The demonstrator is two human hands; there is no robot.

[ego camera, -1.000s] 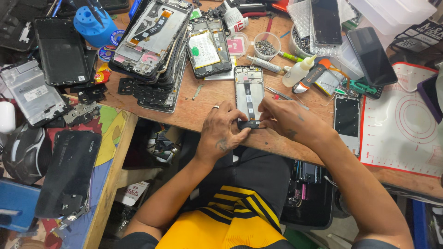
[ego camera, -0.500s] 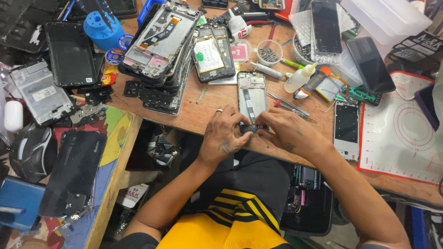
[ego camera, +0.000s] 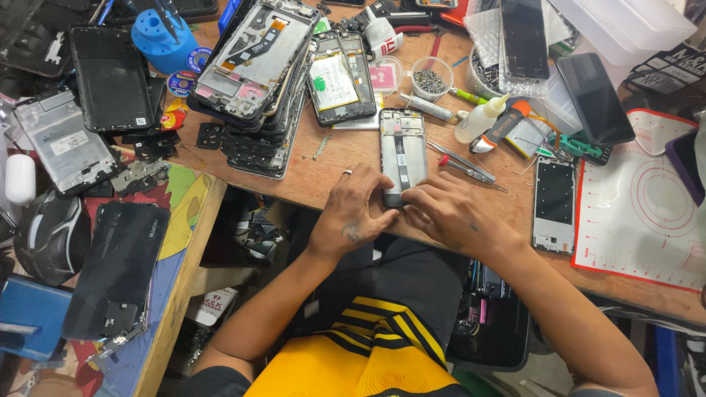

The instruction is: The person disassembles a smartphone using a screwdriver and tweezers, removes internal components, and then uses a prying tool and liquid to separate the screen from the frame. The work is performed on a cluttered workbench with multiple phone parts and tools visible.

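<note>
An opened phone frame [ego camera: 402,151] lies lengthwise on the wooden bench [ego camera: 338,165], its near end at the bench's front edge. My left hand [ego camera: 353,213], with a ring on one finger, presses its fingertips on the frame's near left corner. My right hand [ego camera: 452,212] holds the near right corner, fingers curled against the frame's bottom end. Both hands meet at that end and hide it. Metal tweezers [ego camera: 465,163] lie just right of the frame, above my right hand.
A stack of stripped phone frames [ego camera: 254,81] sits at the back left. Another opened phone [ego camera: 340,77], a small dish of screws [ego camera: 432,79], a glue bottle [ego camera: 479,120], a white phone frame [ego camera: 554,204] and a red-edged work mat [ego camera: 647,213] lie around. Black back covers [ego camera: 114,268] rest on the left table.
The view has shifted slightly. My hands stay on the near end of the phone frame, with small finger movements only.
</note>
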